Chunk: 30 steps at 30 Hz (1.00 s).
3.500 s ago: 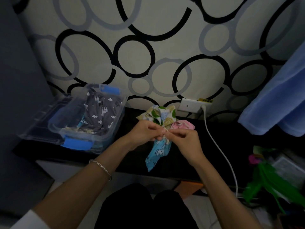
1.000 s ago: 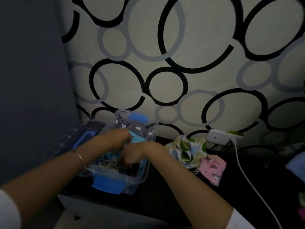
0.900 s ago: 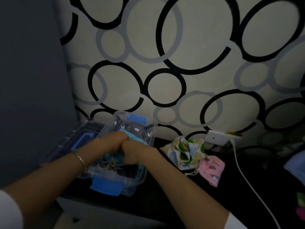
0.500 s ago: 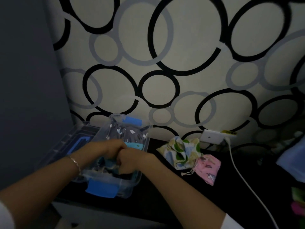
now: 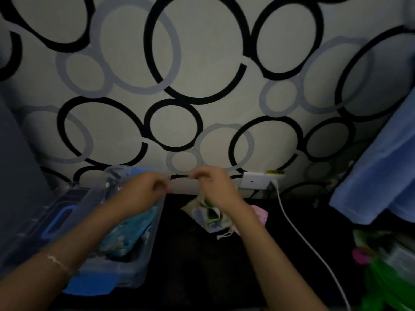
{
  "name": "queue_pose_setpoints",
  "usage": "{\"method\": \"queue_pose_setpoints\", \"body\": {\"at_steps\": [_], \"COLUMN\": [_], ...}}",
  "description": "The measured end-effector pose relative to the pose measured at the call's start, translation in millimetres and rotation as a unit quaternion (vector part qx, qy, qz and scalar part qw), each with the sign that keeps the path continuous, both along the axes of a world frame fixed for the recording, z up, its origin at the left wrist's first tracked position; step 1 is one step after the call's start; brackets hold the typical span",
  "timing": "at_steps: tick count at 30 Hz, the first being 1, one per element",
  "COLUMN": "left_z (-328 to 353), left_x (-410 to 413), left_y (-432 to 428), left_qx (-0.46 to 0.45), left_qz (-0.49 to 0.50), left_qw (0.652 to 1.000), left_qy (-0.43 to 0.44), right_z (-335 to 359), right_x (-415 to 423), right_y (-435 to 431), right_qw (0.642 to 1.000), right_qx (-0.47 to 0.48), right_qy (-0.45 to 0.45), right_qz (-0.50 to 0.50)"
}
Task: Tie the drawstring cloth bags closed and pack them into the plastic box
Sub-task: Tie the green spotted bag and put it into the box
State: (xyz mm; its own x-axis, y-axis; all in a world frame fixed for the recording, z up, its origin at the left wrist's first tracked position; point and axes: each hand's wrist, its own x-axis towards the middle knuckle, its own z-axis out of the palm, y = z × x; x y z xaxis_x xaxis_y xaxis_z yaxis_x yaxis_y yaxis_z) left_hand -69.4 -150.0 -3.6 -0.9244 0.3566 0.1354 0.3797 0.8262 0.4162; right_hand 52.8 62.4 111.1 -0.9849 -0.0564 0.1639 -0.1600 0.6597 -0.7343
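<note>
Blue bag (image 5: 125, 232) lies in the plastic box (image 5: 143, 261) beneath the loosely curled, empty left hand (image 5: 143, 189).

The right hand (image 5: 216, 187) hides part of the leaf-print bag (image 5: 207, 217); both grips are blurred.

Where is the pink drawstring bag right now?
In the head view the pink bag lies on the dark surface right of centre, beside the green-leaf bag, below the wall socket, partly hidden by the right forearm.
</note>
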Motion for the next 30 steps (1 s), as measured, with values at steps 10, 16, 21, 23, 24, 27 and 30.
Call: {"method": "queue_pose_setpoints", "body": {"at_steps": [10,16,21,23,24,27,30], "left_z": [-58.9,-51.3,-37.3,-25.2,-21.2,-15.9,-19.4], "left_x": [73.6,77.3,64.4,66.7,69.5,81.0,97.1], "left_y": [174.3,192.1,184.5,183.2,181.1,166.2,151.6], "left_qx": [0.080,0.081,0.282,0.343,0.354,0.284,0.203], "left_qz": [-0.017,0.136,0.137,0.123,0.106,0.040,-0.025], "left_qw": [0.980,0.986,0.943,0.918,0.912,0.942,0.967], "left_qy": [-0.183,-0.044,-0.112,-0.159,-0.177,-0.172,-0.150], "right_z": [-171.9,-172.2,-180.1,-171.1,-167.1,-150.7,-133.5], "right_x": [9.3,11.8,-1.5,-1.1,-0.4,2.2,-4.2], "right_y": [110.5,108.8,106.3,101.5,99.7,92.5,92.1], "right_qw": [0.972,0.988,0.984,0.982,0.983,0.987,0.935], "right_qx": [-0.024,-0.017,0.091,0.110,0.107,0.010,-0.211], "right_qy": [-0.161,-0.149,-0.144,-0.133,-0.125,-0.066,-0.062], "right_qz": [-0.166,-0.044,-0.049,-0.075,-0.082,-0.144,-0.279]}}
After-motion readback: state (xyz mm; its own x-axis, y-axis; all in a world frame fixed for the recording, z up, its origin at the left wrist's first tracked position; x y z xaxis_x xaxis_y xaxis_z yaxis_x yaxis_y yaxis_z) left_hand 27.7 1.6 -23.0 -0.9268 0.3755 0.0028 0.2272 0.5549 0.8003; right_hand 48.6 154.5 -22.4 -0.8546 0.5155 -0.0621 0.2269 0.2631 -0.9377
